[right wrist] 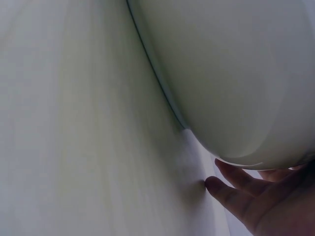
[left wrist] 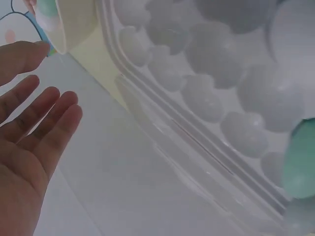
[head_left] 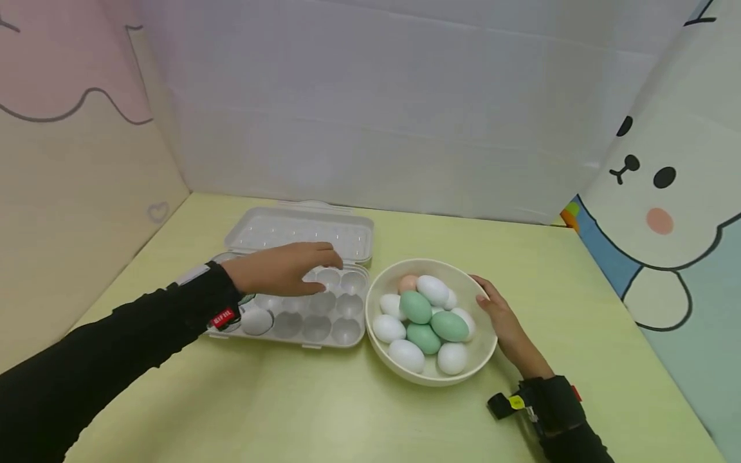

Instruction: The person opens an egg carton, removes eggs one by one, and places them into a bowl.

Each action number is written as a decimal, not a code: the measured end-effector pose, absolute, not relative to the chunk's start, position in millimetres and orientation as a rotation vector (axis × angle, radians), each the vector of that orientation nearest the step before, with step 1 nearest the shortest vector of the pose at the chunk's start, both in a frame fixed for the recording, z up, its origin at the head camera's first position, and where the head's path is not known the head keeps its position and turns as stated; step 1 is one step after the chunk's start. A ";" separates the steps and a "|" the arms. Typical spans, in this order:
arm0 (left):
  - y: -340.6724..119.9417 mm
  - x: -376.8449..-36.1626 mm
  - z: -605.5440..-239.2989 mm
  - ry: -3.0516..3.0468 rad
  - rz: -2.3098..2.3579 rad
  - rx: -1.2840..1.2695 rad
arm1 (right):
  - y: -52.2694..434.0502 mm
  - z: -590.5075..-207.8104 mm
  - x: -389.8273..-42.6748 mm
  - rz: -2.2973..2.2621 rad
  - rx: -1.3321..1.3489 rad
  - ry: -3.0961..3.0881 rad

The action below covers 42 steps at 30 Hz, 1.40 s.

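Here, a pale green table (head_left: 324,411) holds an open, translucent white plastic egg carton (head_left: 315,321) with rounded cups and its hinged lid laid flat behind. Just to its right sits a smooth, round cream bowl (head_left: 429,376) heaped with glossy oval eggs: several white eggs (head_left: 407,354), three mint-green eggs (head_left: 415,307) and one peach egg (head_left: 408,282). The left hand (head_left: 283,269) hovers over the carton's cups, fingers straight and spread, holding nothing. The right hand (head_left: 502,318) rests against the bowl's right outer wall, fingers relaxed and extended along its curve, not curled round it. Both arms wear black sleeves.
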<state>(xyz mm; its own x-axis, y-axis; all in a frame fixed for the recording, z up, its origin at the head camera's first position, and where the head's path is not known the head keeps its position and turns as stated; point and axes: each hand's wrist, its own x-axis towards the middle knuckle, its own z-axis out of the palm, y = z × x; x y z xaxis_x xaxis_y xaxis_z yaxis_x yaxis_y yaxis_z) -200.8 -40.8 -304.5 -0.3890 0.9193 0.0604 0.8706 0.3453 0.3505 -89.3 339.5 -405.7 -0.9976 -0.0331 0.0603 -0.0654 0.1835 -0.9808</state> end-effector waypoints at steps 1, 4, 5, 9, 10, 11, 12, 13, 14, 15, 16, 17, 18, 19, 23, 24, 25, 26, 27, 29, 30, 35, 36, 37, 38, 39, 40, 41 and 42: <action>-48.8 -200.3 -305.6 2.455 0.475 1.603 | 339.8 -405.2 -88.9 1.992 0.096 -2.398; -70.8 -199.4 -310.8 2.443 0.397 1.463 | 340.8 -404.2 -88.1 1.992 0.094 -2.403; -76.9 -199.2 -312.8 2.429 0.369 1.416 | 341.2 -404.0 -87.8 1.990 0.096 -2.401; -95.2 -197.4 -320.9 2.370 0.284 1.253 | 341.2 -405.0 -87.6 2.006 0.129 -2.374; -98.4 -196.7 -322.9 2.364 0.259 1.228 | 340.9 -405.5 -87.7 2.015 0.144 -2.364; -101.5 -196.1 -325.0 2.362 0.239 1.199 | 340.3 -405.8 -87.7 2.027 0.159 -2.352; -104.1 -195.4 -327.2 2.362 0.224 1.181 | 339.5 -406.3 -88.0 2.040 0.173 -2.339; -105.5 -195.2 -329.8 2.364 0.212 1.172 | 339.6 -406.8 -87.9 2.050 0.184 -2.328; -106.5 -195.1 -331.9 2.367 0.203 1.168 | 339.7 -407.2 -87.8 2.055 0.192 -2.323; -107.1 -194.9 -333.7 2.369 0.203 1.169 | 339.9 -407.6 -88.0 2.060 0.200 -2.315; -107.4 -195.2 -335.7 2.372 0.205 1.169 | 340.0 -407.8 -88.0 2.061 0.203 -2.312; -107.5 -195.7 -337.4 2.374 0.209 1.173 | 340.2 -408.0 -88.2 2.060 0.203 -2.311; -107.2 -196.0 -338.5 2.377 0.211 1.175 | 340.4 -408.2 -88.4 2.060 0.205 -2.311; -106.6 -196.1 -338.9 2.380 0.209 1.171 | 340.5 -408.2 -88.6 2.054 0.202 -2.318; -100.4 -197.5 -334.3 2.378 0.180 1.156 | 340.8 -407.7 -89.4 2.035 0.178 -2.348; -97.7 -198.1 -331.2 2.378 0.162 1.144 | 340.8 -407.5 -89.5 2.033 0.172 -2.355; -94.6 -198.9 -327.5 2.379 0.141 1.142 | 340.7 -407.3 -89.6 2.029 0.164 -2.361; -91.2 -199.9 -323.3 2.381 0.120 1.136 | 340.6 -407.2 -89.7 2.029 0.159 -2.362; -87.2 -201.2 -318.5 2.384 0.097 1.142 | 340.4 -407.2 -89.8 2.028 0.158 -2.363; -77.3 -204.3 -308.3 2.390 0.078 1.165 | 340.4 -407.0 -89.6 2.029 0.159 -2.357; -72.0 -205.9 -303.7 2.391 0.085 1.189 | 340.4 -406.9 -89.6 2.032 0.160 -2.349; -39.3 -210.5 -284.6 2.382 0.222 1.365 | 339.8 -406.8 -89.4 2.032 0.149 -2.350; -31.9 -210.5 -282.2 2.379 0.252 1.398 | 339.4 -406.6 -89.5 2.032 0.139 -2.358; -24.5 -210.6 -280.8 2.372 0.282 1.435 | 339.0 -406.5 -89.4 2.026 0.130 -2.369; -17.1 -210.7 -280.6 2.363 0.310 1.468 | 338.7 -406.3 -89.5 2.024 0.121 -2.375; -9.9 -210.9 -281.1 2.356 0.335 1.501 | 338.3 -406.1 -89.7 2.023 0.112 -2.380; -2.8 -210.9 -282.0 2.347 0.363 1.524 | 338.0 -406.0 -90.0 2.018 0.105 -2.385; 4.1 -211.0 -283.2 2.338 0.388 1.542 | 337.5 -405.7 -90.3 2.015 0.099 -2.387; 10.7 -211.6 -285.1 2.330 0.414 1.560 | 337.0 -405.4 -90.7 2.015 0.095 -2.389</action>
